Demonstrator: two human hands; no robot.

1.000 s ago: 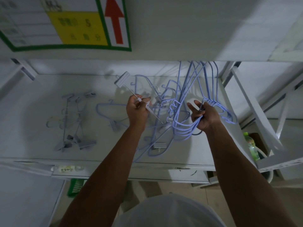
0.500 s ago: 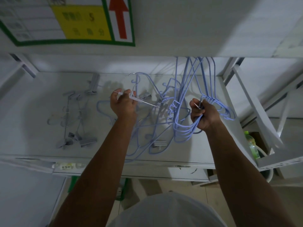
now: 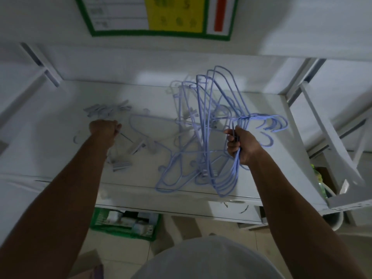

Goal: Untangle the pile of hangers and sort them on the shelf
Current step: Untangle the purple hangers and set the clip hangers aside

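Observation:
My right hand [image 3: 240, 147] grips a bunch of several blue wire hangers [image 3: 213, 121], held upright above the white shelf [image 3: 60, 150], their hooks [image 3: 271, 123] fanned out to the right. More blue hangers [image 3: 177, 172] lie tangled flat under the bunch near the shelf's front edge. My left hand [image 3: 104, 127] is closed around a grey clip hanger [image 3: 128, 137] at the shelf's left side, right over the grey clip hangers [image 3: 106, 110] lying there. One pale hanger [image 3: 141, 121] lies between my hands.
A green-framed sign [image 3: 157, 17] hangs on the wall above. The upper shelf's edge and white uprights [image 3: 332, 127] stand at right. A green crate [image 3: 124, 224] sits on the floor below, and a box with a bottle [image 3: 320, 178] at lower right.
My left hand carried the grey clip hanger leftward to the grey group. My right hand kept its grip on the blue bunch. The camera tilted down.

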